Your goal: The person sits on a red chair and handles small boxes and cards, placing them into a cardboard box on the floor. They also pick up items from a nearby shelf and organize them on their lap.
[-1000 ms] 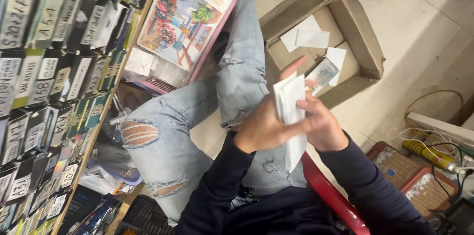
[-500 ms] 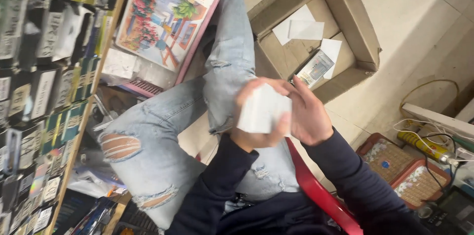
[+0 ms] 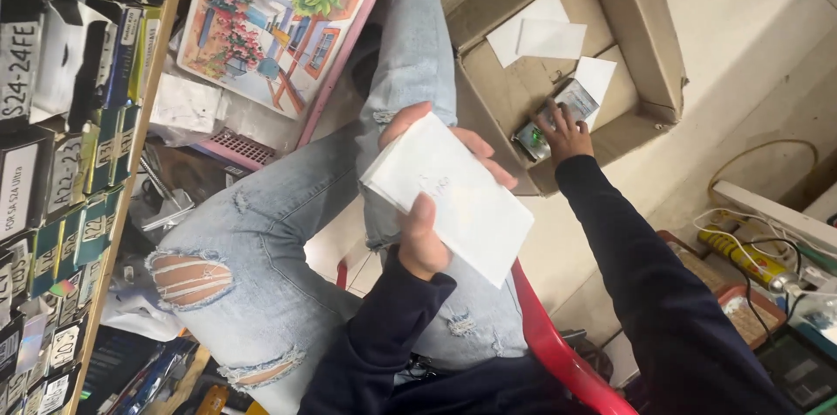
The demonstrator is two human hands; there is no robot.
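My left hand (image 3: 425,206) grips a flat white envelope-like packet (image 3: 453,197) above my lap, thumb on its near face. My right hand (image 3: 565,132) reaches forward into an open cardboard box (image 3: 649,40) on the floor and rests its fingers on a small shiny clear-wrapped packet (image 3: 549,123) lying there. Inside the box lie several white paper pieces (image 3: 540,36). I sit on a red plastic chair (image 3: 558,345), wearing ripped light-blue jeans and dark sleeves.
A shelf of small labelled boxes (image 3: 70,162) runs down the left. A pink tray with a colourful picture board (image 3: 279,23) leans by my legs. Cables, a yellow tool (image 3: 741,258) and a power strip (image 3: 776,214) lie at the right on the floor.
My right hand has let go of the white packet and reached out into the cardboard box. The left hand alone now holds the packet, tilted flat.
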